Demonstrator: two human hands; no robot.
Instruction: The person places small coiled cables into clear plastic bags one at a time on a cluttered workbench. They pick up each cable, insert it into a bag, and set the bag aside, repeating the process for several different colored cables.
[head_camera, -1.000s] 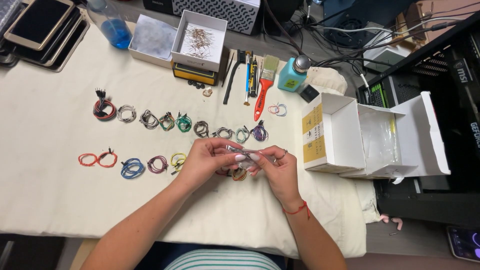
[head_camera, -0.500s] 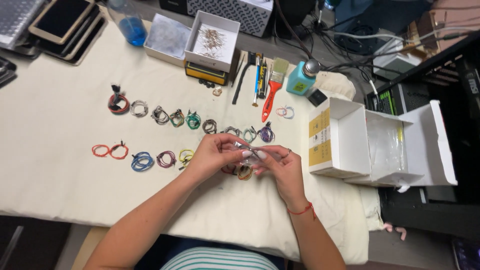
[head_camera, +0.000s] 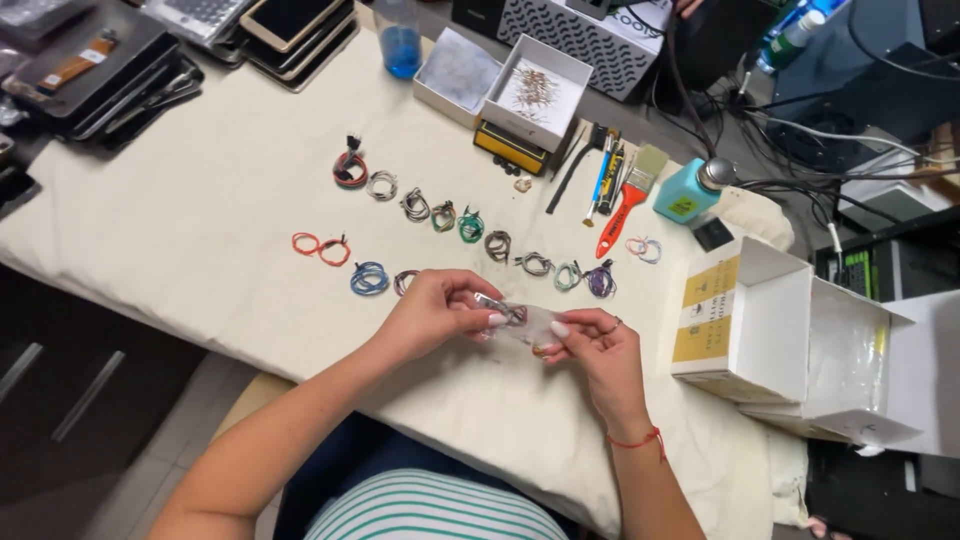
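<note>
My left hand (head_camera: 432, 312) and my right hand (head_camera: 598, 350) meet over the cream cloth (head_camera: 200, 230) near its front edge. Between their fingertips they pinch a small clear plastic bag (head_camera: 526, 322) with a small coiled wire inside it. Both hands grip the bag's ends. Just beyond them lie rows of small coiled wires: a red one (head_camera: 321, 246), a blue one (head_camera: 369, 278), a green one (head_camera: 471, 225) and a purple one (head_camera: 600, 281), among several others.
An open white cardboard box (head_camera: 790, 330) stands to the right. At the back are a red-handled brush (head_camera: 625, 205), a teal bottle (head_camera: 688, 192), pens, two small white trays (head_camera: 535, 95) and a blue bottle (head_camera: 400, 40). Tablets and dark trays (head_camera: 110, 60) sit at the far left.
The view has shifted, so the table appears further right. My hands stay together on the small bag, with only slight finger movement.
</note>
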